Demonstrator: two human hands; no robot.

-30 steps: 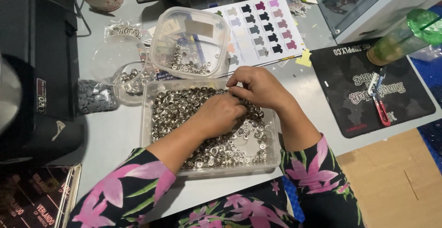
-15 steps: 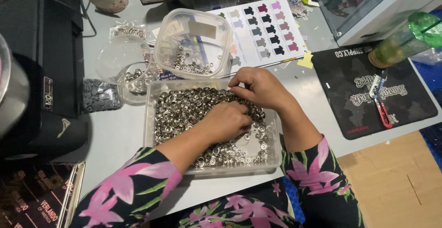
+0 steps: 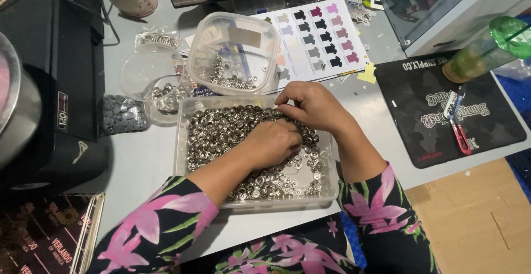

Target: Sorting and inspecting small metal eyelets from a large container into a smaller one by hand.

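A clear rectangular plastic tray (image 3: 331, 188) in front of me holds a heap of small silver metal rings and eyelets (image 3: 221, 136). My left hand (image 3: 274, 144) rests palm down in the heap, fingers curled into the pieces. My right hand (image 3: 310, 103) hovers over the tray's far edge with fingertips pinched together on what looks like a small silver piece. Both arms wear floral black-and-pink sleeves.
Behind the tray stands a smaller clear tub (image 3: 232, 53) with a few silver pieces, and a round clear lid (image 3: 149, 80). A colour chart sheet (image 3: 321, 36), a black machine (image 3: 50, 86) at left, a black mat (image 3: 448, 113) with a red tool, and a green bottle (image 3: 487, 47) lie around.
Both hands have stayed in the tray, shifting only slightly among the silver pieces. The view has drifted a little.
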